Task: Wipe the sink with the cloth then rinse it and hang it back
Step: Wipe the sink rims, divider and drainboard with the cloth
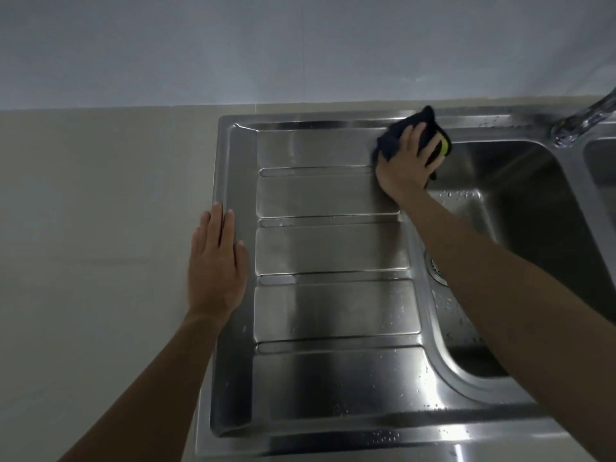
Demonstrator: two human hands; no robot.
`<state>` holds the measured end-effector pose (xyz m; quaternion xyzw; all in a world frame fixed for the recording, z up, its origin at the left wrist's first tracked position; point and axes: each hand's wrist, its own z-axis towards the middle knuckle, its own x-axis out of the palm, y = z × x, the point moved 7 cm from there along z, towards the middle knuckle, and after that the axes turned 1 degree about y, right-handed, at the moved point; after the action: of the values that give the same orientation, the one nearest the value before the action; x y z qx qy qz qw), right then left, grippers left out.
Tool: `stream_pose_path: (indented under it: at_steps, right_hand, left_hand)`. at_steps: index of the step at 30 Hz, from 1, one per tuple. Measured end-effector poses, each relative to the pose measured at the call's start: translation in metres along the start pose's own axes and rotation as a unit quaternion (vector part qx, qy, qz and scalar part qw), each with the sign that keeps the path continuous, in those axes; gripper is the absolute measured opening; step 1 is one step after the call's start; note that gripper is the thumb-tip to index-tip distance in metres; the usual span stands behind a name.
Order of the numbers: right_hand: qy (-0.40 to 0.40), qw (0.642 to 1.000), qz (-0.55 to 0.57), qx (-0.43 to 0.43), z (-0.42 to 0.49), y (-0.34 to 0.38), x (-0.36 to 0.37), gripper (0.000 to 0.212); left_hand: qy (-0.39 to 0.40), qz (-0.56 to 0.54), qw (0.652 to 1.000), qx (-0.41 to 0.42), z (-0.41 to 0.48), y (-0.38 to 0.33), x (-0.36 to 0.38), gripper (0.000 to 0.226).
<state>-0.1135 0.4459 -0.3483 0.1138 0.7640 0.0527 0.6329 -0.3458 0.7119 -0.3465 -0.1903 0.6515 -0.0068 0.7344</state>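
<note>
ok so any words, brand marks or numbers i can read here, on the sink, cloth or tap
None readable: the steel sink, the dark cloth under the right hand and the tap show no print; the cloth's yellow-green patch is too blurred to tell.

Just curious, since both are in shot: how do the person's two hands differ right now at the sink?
The left hand lies flat and empty on the left rim of the sink; the right hand presses a dark cloth at the far end of the drainboard. The left hand's fingers lie close together; the right hand's are spread over the cloth. Both are bare and palm down.
</note>
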Motion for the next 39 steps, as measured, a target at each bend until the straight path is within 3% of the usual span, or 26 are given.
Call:
stream_pose_path:
  at_steps: [8,16,21,25,27,30,34,37,39]
  right_hand:
    - [0.009,0.952,-0.144,-0.271,-0.066,0.024,0.017,0.067]
    - [0.017,0.894,-0.086,-0.439,-0.195,0.014,0.045,0.069]
    - [0.083,0.847,-0.011,-0.525,-0.256,-0.011,0.049,0.063]
    - [0.109,0.86,0.179,-0.466,-0.251,-0.038,0.011,0.048]
    - [0.058,0.878,0.25,-0.403,-0.238,-0.058,-0.02,0.038]
    - [0.039,0.886,0.331,-0.323,-0.217,-0.088,-0.053,0.029]
    - [0.027,0.905,0.314,-0.287,-0.19,-0.134,-0.095,0.028]
    - [0.02,0.899,0.326,-0.291,-0.172,-0.18,-0.127,0.03]
    - [0.02,0.901,0.329,-0.281,-0.161,-0.216,-0.143,0.038]
  left_hand:
    - [-0.013,-0.006,1.0,0.008,0.0,0.0,-0.001,0.054]
    - [0.002,0.034,0.999,0.0,0.0,-0.001,-0.001,0.054]
    - [0.029,0.101,0.994,-0.023,-0.003,-0.003,-0.002,0.057]
    - [-0.017,0.078,0.996,-0.03,-0.012,-0.039,-0.014,0.048]
    - [-0.049,-0.032,0.998,0.036,-0.02,-0.083,-0.02,0.039]
    - [-0.017,-0.234,0.965,0.116,-0.034,-0.161,-0.029,0.039]
    - [0.029,-0.334,0.931,0.143,-0.053,-0.258,-0.033,0.045]
    - [0.102,-0.379,0.913,0.114,-0.06,-0.317,-0.017,0.038]
    - [0.125,-0.361,0.92,0.089,-0.065,-0.352,-0.002,0.037]
